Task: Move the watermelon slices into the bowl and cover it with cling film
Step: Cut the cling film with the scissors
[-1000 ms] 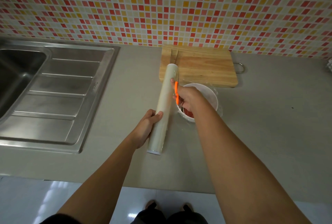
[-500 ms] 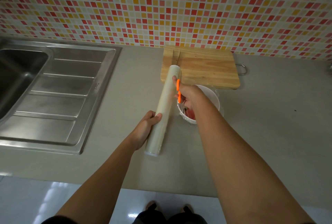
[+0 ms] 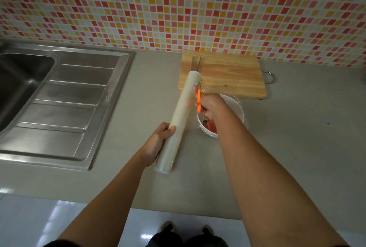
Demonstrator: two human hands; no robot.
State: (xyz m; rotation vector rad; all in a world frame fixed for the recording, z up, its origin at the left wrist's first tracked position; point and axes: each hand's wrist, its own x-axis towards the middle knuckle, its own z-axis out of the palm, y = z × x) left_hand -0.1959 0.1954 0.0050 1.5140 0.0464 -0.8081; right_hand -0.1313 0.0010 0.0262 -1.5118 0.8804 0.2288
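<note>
A white bowl [image 3: 236,108] stands on the counter just in front of the cutting board, with red watermelon slices [image 3: 212,127] inside and clear cling film over its rim. My left hand [image 3: 158,142] grips the lower part of a long cling film roll [image 3: 182,112], held slanted above the counter to the left of the bowl. My right hand [image 3: 211,107] holds an orange-handled cutter or scissors [image 3: 199,100] beside the roll's upper end, over the bowl. My right forearm hides much of the bowl.
A wooden cutting board [image 3: 227,74] with a metal loop handle lies against the tiled wall. A steel sink with drainboard [image 3: 65,104] fills the left. The counter's front edge [image 3: 178,209] runs below my arms.
The orange tool in my right hand has crept slightly up along the roll toward its far end. The roll and my left hand have stayed almost still.
</note>
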